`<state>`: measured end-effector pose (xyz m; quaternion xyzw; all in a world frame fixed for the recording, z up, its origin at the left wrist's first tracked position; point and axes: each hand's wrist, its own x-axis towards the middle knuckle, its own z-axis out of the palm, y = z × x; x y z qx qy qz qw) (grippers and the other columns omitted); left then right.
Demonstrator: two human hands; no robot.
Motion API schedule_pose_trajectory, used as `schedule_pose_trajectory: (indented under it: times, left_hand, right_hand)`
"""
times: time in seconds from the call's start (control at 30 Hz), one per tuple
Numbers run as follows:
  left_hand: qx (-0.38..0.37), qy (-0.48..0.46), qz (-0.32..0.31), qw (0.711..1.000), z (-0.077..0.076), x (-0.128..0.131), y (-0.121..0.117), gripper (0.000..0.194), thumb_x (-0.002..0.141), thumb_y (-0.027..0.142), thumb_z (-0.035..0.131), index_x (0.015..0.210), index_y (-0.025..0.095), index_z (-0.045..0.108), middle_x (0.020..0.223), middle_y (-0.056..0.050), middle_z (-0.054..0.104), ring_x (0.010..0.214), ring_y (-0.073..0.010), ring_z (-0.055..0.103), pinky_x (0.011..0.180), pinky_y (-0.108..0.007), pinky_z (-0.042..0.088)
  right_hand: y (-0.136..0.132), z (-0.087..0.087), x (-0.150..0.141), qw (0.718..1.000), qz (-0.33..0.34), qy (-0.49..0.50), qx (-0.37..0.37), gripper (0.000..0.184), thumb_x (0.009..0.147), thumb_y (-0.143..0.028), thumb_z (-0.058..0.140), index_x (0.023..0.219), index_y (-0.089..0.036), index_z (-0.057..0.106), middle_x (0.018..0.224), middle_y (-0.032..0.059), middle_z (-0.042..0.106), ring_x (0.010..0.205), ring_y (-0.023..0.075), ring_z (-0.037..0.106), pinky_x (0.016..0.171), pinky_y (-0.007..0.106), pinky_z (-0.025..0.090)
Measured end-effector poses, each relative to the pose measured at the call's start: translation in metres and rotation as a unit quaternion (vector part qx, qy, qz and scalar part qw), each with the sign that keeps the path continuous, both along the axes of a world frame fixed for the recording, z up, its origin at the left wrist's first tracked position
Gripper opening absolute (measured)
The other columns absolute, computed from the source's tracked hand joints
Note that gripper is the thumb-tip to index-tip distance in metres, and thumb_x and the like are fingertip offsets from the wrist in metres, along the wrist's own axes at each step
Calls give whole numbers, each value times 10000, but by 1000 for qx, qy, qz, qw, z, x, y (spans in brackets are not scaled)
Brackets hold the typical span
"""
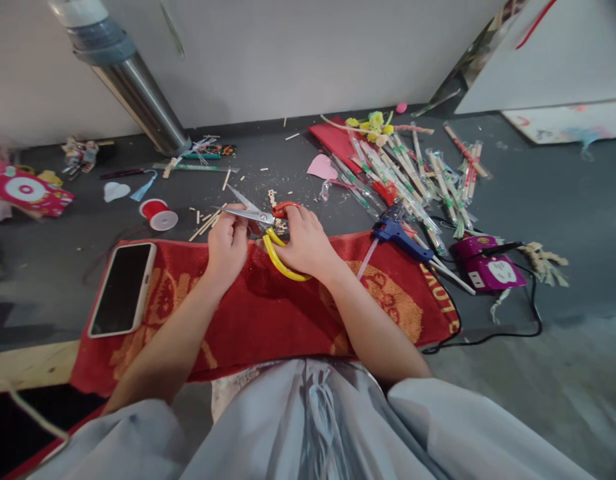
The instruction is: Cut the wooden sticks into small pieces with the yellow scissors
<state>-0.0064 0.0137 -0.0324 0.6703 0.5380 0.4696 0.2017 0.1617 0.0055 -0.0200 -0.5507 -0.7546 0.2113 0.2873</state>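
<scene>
My right hand [305,241] is closed on a pair of scissors [278,257] with one yellow and one orange handle. Their blades [248,210] stand apart and point left, over my left hand [229,243]. The left fingers are curled together in a pinch beside the lower blade; whatever they hold is hidden. Both hands are above a red towel [283,320] with orange patterns. Just beyond them on the grey table lie short cut wooden sticks [208,223], a small pile of pieces [281,227] and pale crumbs.
Left are a phone [123,290], a red thread spool [158,213] and a steel flask [148,100]. To the right lie a blue glue gun [401,237], wrapped stick bundles [398,167], a pink paper heart [322,167] and a purple power socket box [488,263] with a black cable.
</scene>
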Motion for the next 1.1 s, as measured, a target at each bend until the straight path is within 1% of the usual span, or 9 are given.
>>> schedule_pose_trajectory:
  times: [0.2, 0.47, 0.67, 0.83, 0.87, 0.93, 1.0, 1.03, 1.1]
  left_hand:
    - [-6, -1, -1, 1000, 9, 2, -3, 251, 958, 412, 434, 884, 215, 570, 694, 2, 597, 638, -132, 570, 629, -250, 461]
    - [10, 24, -4, 1000, 9, 1, -2, 202, 945, 348, 443, 885, 206, 574, 696, 8, 607, 637, -129, 574, 646, -246, 452]
    - [-14, 58, 2, 998, 12, -2, -2, 204, 939, 315, 415, 892, 201, 577, 719, -2, 627, 652, -140, 574, 657, -261, 449]
    - [-19, 97, 23, 995, 7, -3, 0, 226, 943, 333, 399, 853, 204, 561, 733, -15, 631, 655, -150, 570, 667, -288, 455]
    - [-3, 110, 37, 993, 6, -3, 0, 222, 943, 344, 402, 866, 204, 557, 772, -30, 637, 697, -165, 583, 699, -310, 466]
    - [63, 134, 67, 987, 4, -3, -2, 192, 925, 361, 444, 930, 198, 545, 918, -88, 639, 874, -225, 603, 830, -396, 473]
    - [139, 150, 77, 976, 3, -2, -6, 186, 887, 354, 517, 983, 195, 521, 1038, -141, 597, 1042, -289, 563, 958, -498, 413]
    - [168, 154, 68, 971, 4, -1, -9, 183, 867, 340, 549, 979, 201, 509, 1045, -146, 577, 1065, -303, 546, 982, -524, 387]
    - [202, 153, 34, 967, 4, 2, -14, 152, 844, 299, 577, 940, 222, 487, 971, -113, 557, 985, -284, 547, 939, -510, 405]
  right_hand:
    - [0, -1, 1, 1000, 0, 7, 0, 587, 818, -611, 559, 1194, -161, 523, 1197, 193, 614, 1144, 342, 552, 998, 502, 411]
    - [0, 0, 1, 1000, 8, -1, -11, 666, 822, -623, 571, 1227, -97, 534, 1199, 208, 610, 1160, 322, 554, 1020, 456, 406]
    - [3, 1, -1, 1000, 7, -7, 0, 573, 837, -551, 612, 1187, -98, 570, 1156, 166, 661, 1120, 304, 599, 1012, 426, 421]
    - [2, 2, -2, 1000, -4, -2, 0, 543, 835, -558, 623, 1146, -114, 593, 1133, 151, 686, 1110, 287, 626, 996, 404, 440]
    - [2, 2, -2, 1000, -9, -3, -5, 543, 835, -564, 620, 1146, -119, 594, 1134, 151, 687, 1104, 288, 631, 987, 403, 446]
    - [2, 5, -2, 999, -26, -5, -24, 548, 838, -575, 612, 1149, -125, 595, 1131, 153, 688, 1083, 291, 641, 961, 398, 457]
    - [3, 9, -2, 997, -46, -3, -65, 555, 845, -598, 589, 1137, -125, 601, 1102, 155, 695, 1037, 293, 656, 908, 388, 472]
    - [3, 11, -1, 994, -54, 1, -91, 554, 851, -615, 568, 1114, -128, 607, 1075, 154, 700, 1003, 292, 664, 871, 381, 479]
    - [5, 16, 0, 988, -62, 14, -139, 547, 864, -649, 518, 1046, -142, 617, 1012, 144, 708, 932, 284, 674, 800, 362, 478]
